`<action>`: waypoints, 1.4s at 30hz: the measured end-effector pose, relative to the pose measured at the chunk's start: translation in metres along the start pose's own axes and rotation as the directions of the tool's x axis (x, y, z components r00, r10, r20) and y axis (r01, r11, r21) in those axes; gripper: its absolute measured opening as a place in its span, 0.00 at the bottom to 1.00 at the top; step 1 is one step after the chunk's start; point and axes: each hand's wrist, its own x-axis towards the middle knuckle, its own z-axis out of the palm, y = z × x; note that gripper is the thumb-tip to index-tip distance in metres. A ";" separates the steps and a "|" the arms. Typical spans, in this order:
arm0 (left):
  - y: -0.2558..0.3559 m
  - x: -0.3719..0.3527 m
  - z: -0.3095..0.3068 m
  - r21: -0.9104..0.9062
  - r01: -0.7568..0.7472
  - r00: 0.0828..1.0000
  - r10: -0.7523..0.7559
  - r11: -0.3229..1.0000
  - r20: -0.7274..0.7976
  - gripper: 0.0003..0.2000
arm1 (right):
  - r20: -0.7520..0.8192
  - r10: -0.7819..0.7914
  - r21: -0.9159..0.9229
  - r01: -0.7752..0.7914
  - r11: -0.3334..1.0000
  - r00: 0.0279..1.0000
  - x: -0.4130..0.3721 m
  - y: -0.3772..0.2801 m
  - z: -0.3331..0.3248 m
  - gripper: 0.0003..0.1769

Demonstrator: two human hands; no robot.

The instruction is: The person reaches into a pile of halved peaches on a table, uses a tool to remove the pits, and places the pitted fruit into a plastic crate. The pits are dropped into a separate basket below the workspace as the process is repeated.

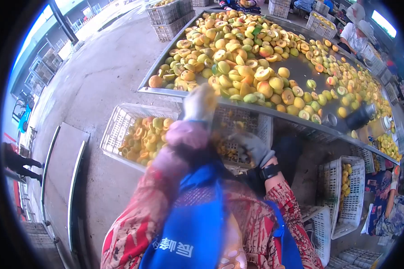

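Biggest first: metal table (164, 92) angled ahead of the wearer, raised rim likely there to keep the loose fruit (238, 58) from rolling off. Fruit was mostly yellow-green halves, cut faces every way up, heaped toward the far left and thinner midway.

Left crate (112, 130) sat on the floor just off the near rim, part full of fruit halves. Middle crate (265, 127) was tucked partly under the rim, small dark bits inside; that spot looked chosen for short reach and catching drops. Another crate (357, 197) stood off right, some fruit in it. Dark cylinder (361, 117) and clear jar (381, 125) were on the table's right part. Co-worker (357, 36) was at the far side.

Left hand (199, 103), gloved, was up at the near rim, motion-blurred; couldn't tell spread or pinching, or any held item. Right hand (251, 148), grey-gloved, was low over the middle crate; grip unreadable too. Smallest: dark watch (270, 171), right wrist.
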 end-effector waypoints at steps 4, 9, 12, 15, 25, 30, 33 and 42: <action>-0.085 0.012 -0.074 0.447 0.625 0.725 -0.688 0.640 -0.027 0.20 | -0.237 0.151 -0.239 -0.208 0.948 0.960 0.024 0.025 0.013 0.22; -0.087 0.047 -0.036 0.058 0.602 0.777 -0.601 0.796 0.185 0.23 | -0.320 0.177 -0.094 -0.217 0.972 0.931 0.061 0.068 0.007 0.19; -0.049 0.090 0.041 0.015 0.319 0.878 -0.301 0.948 0.372 0.20 | -0.146 -0.016 -0.162 -0.008 0.987 0.989 0.078 0.095 0.001 0.15; -0.012 0.122 0.128 0.094 -0.019 0.863 -0.031 0.995 0.504 0.18 | -0.211 0.121 -0.033 -0.130 0.991 0.970 0.059 0.053 0.015 0.12; -0.006 0.088 0.089 -0.406 -0.174 0.784 0.376 0.897 0.494 0.12 | -0.320 -0.135 0.260 0.224 0.939 0.938 0.026 -0.028 0.009 0.11; 0.014 -0.005 0.031 -0.435 -0.138 0.683 0.404 0.890 0.609 0.25 | -0.271 -0.855 -0.609 0.609 0.508 0.441 0.036 -0.017 0.006 0.14; 0.021 -0.048 0.031 -0.629 0.562 0.788 -0.116 0.537 0.605 0.17 | -0.322 -0.188 0.464 0.327 0.823 0.928 0.021 -0.009 0.018 0.14; 0.016 -0.074 0.045 -0.482 0.845 0.189 -0.714 -0.231 0.674 0.15 | -0.418 -0.135 -0.241 0.034 0.970 0.898 0.010 -0.001 0.038 0.19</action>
